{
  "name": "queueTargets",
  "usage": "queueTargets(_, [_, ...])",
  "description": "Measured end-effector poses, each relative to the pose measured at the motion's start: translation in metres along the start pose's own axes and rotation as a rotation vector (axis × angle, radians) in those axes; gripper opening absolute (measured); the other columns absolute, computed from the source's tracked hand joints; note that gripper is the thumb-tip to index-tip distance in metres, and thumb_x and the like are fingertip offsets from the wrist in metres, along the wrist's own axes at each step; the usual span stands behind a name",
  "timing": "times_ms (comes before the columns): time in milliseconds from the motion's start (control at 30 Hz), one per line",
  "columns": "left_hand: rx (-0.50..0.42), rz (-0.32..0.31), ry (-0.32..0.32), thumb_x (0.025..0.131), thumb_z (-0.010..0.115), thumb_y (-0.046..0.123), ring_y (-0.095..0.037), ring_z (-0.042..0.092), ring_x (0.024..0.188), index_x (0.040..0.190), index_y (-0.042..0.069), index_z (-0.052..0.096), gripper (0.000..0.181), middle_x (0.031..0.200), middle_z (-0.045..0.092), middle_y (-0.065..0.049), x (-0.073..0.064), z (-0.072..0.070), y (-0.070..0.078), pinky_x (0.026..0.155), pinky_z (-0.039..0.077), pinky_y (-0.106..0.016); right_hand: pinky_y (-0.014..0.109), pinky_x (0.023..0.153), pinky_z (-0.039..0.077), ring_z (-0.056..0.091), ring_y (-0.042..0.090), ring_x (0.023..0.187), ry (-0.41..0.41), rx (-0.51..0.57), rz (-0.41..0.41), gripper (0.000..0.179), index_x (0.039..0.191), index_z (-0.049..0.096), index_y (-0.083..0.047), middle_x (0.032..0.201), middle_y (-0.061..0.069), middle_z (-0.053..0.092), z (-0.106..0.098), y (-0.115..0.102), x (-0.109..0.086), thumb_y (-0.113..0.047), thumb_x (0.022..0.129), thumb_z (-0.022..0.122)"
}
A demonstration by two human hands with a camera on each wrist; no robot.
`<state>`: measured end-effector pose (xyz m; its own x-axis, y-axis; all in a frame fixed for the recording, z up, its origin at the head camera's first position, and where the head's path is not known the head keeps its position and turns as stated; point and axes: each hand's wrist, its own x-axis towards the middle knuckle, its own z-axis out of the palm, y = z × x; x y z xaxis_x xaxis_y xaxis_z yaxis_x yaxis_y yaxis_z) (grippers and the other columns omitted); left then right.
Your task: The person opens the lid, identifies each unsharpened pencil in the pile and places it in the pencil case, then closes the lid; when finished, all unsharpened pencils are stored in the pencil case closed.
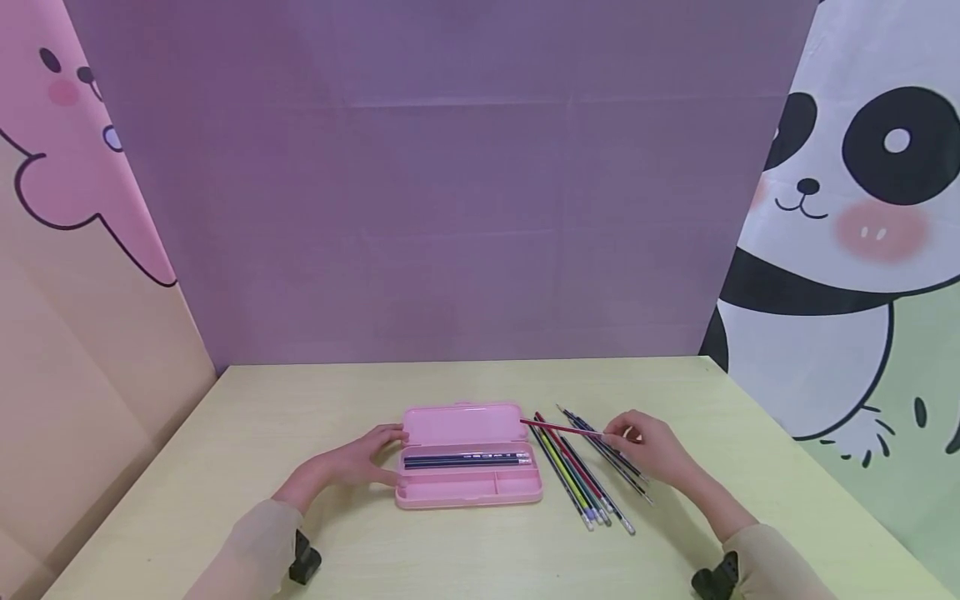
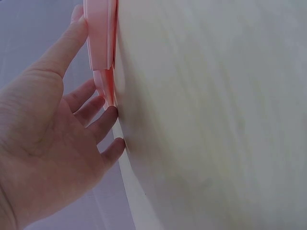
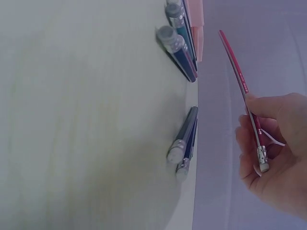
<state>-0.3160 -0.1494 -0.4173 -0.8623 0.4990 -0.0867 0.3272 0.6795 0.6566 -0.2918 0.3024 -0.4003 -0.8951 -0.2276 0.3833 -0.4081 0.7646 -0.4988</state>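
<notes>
An open pink pencil case [image 1: 461, 427] lies on the table with its lid folded back. Several dark pencils [image 1: 465, 461] lie side by side in its upper compartment. My left hand [image 1: 348, 460] rests against the case's left end, thumb at the base [image 2: 101, 36] and fingers by the lid. Above the table, my right hand [image 1: 651, 446] pinches a red pencil [image 3: 236, 67] near its eraser end; the tip points left toward the lid. Below that pencil lie loose pencils: a mixed bunch [image 1: 573, 475] beside the case and a dark bunch [image 1: 611, 454] nearer the right hand.
The pale wooden table [image 1: 360, 550] reaches back to a purple cloth backdrop [image 1: 465, 208]. A small divider splits the front compartment of the case. Cartoon panels stand on both sides, a panda [image 1: 825, 250] on the right.
</notes>
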Motion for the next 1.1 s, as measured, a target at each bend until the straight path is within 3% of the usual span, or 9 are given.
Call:
queueTargets(333, [0.012,0.004,0.006,0.077,0.075,0.039,-0.038,0.018,0.142,0.143,0.011,0.036,0.081,0.154,0.02,-0.015,0.005,0.002,-0.001,0.115,0.016,-0.058,0.019,0.056,0.045,0.051,0.005,0.066,-0.001,0.047,-0.065,0.007,0.09,0.066,-0.009,0.08,-0.001,0.061,-0.003,-0.006,0.005,-0.015,0.087,0.066])
queueTargets(667, [0.04,0.009,0.011,0.076,0.075,0.041,-0.038,0.019,0.141,0.142,0.011,0.038,0.082,0.154,0.021,-0.015,0.007,0.003,0.0,0.114,0.018,-0.058,0.019,0.057,0.043,0.046,0.005,0.065,-0.009,0.053,-0.081,0.009,0.093,0.067,-0.009,0.079,-0.002,0.061,0.002,-0.013,0.012,-0.015,0.085,0.068])
queueTargets(1100, [0.034,0.015,0.023,0.075,0.077,0.036,-0.039,0.021,0.14,0.139,0.008,0.041,0.079,0.152,0.024,-0.018,0.005,0.003,0.003,0.115,0.018,-0.057,0.019,0.063,0.05,0.052,0.008,0.072,-0.051,0.101,-0.107,0.009,0.094,0.069,-0.011,0.086,-0.001,0.063,0.021,-0.03,0.028,-0.014,0.086,0.067])
